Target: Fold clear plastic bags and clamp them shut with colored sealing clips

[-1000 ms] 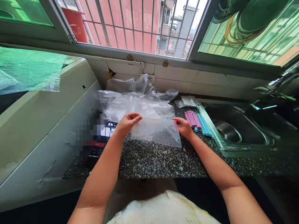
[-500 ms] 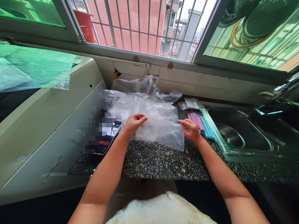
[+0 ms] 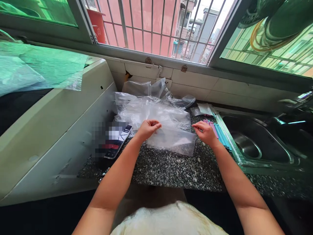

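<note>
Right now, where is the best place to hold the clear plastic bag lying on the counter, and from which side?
Probably by the top edge of the clear plastic bag, pinched at its two far corners, where the left hand and right hand already are. It lies flat and limp, so come from above at each side.

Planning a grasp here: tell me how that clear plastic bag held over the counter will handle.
The clear plastic bag probably handles floppy: it sags between the left hand and right hand. Thin and see-through, so likely very light. Its glossy film may slip.
</note>
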Demonstrator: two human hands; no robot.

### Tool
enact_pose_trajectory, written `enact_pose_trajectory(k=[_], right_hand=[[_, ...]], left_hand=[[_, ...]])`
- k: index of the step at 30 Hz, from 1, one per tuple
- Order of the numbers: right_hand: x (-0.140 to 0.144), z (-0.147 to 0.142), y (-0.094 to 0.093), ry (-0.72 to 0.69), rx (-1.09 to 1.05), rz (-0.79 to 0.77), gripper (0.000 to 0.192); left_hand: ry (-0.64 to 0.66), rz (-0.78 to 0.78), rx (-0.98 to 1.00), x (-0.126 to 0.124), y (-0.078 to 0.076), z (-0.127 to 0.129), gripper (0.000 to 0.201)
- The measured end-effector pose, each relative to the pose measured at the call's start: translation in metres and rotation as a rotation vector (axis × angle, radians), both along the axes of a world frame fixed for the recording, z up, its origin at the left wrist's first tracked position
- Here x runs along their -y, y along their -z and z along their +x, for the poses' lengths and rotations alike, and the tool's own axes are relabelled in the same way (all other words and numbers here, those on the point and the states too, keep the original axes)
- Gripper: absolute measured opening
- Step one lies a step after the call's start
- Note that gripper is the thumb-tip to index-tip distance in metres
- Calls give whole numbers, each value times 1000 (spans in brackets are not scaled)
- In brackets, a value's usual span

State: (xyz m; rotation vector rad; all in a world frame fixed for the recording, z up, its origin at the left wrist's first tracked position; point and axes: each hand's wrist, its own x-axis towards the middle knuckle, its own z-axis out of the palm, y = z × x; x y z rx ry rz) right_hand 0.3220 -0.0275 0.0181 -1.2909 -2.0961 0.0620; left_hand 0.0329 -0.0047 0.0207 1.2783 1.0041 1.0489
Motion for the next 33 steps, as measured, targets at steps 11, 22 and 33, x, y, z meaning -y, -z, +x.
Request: enact_pose_trajectory(k=[11,22,33], right_hand=[[-9,-93,-15,-238,-55,-178,11],[-3,-84,-9,-244,-45,-153,17],[-4,-83,-5,-235,-62,-166,18]], left_hand=[[73,119,-120,4,-2,2,20],[106,84,-113,4,3,6,20],[94,77,-122,5,3,7,17]])
